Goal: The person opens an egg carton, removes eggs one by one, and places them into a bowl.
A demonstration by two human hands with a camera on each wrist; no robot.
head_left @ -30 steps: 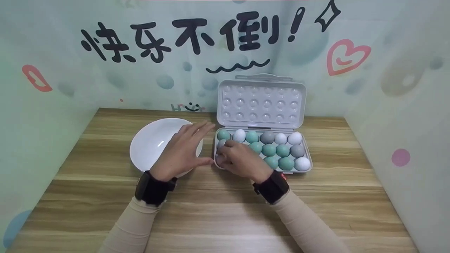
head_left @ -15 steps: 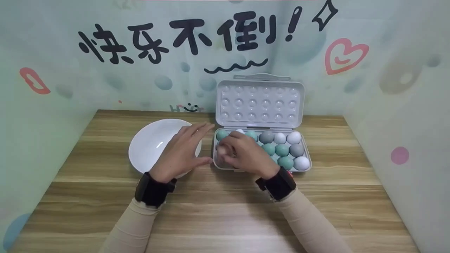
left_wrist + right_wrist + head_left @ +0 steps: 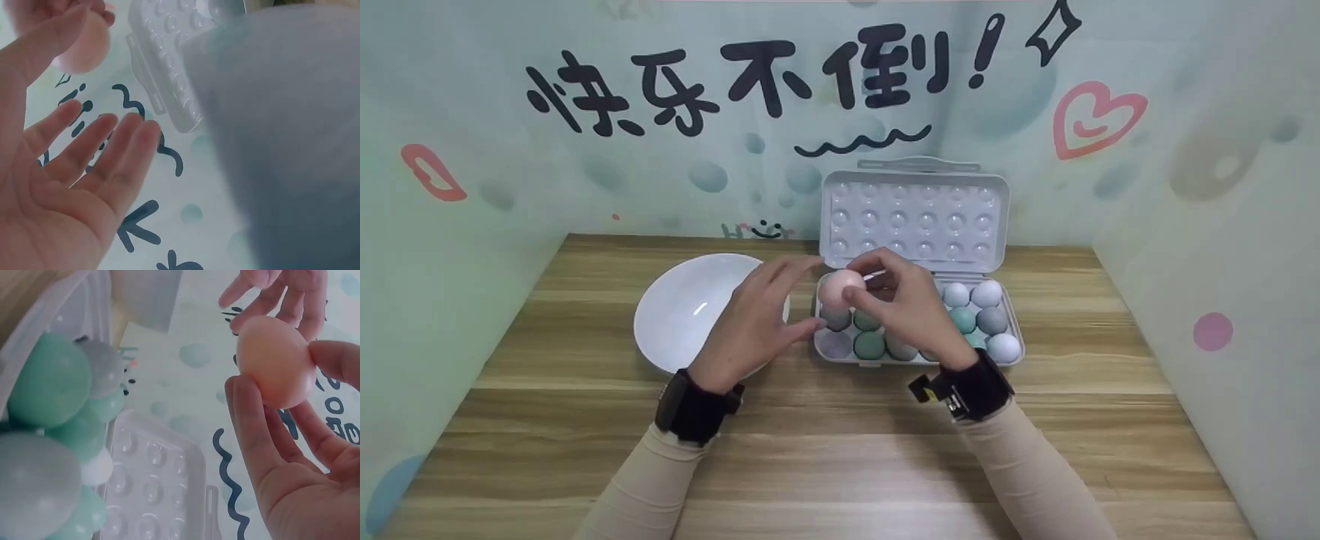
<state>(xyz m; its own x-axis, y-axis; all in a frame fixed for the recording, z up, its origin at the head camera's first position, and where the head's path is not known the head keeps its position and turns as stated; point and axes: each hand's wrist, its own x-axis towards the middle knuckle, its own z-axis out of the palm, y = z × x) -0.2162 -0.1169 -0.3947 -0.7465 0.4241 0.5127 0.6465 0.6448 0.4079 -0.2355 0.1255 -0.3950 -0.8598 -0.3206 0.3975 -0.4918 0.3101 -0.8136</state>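
Note:
My right hand (image 3: 919, 304) pinches a pale pink egg (image 3: 838, 289) between thumb and fingers, above the left end of an egg box (image 3: 847, 362). In the right wrist view the smooth pink egg (image 3: 275, 363) shows whole, gripped at its sides and clear of the box. Several green, grey and white eggs sit in the box's hollows, partly hidden by my right hand. My left hand (image 3: 757, 319) is spread and holds nothing, its thumb and fingertips close to the egg. It stands over the right side of a white bowl (image 3: 675, 315); the left wrist view shows the palm (image 3: 62, 208) bare.
The box's dimpled lid (image 3: 915, 217) stands raised behind the eggs, against a printed backdrop (image 3: 750, 187). Wooden tabletop (image 3: 825, 457) extends in front of the bowl and box. Printed side walls (image 3: 1215, 225) border the table left and right.
My right hand has lifted the pink egg up out of the box, its wrist shifting right. My left hand has moved slightly right. Bowl and box have stayed put.

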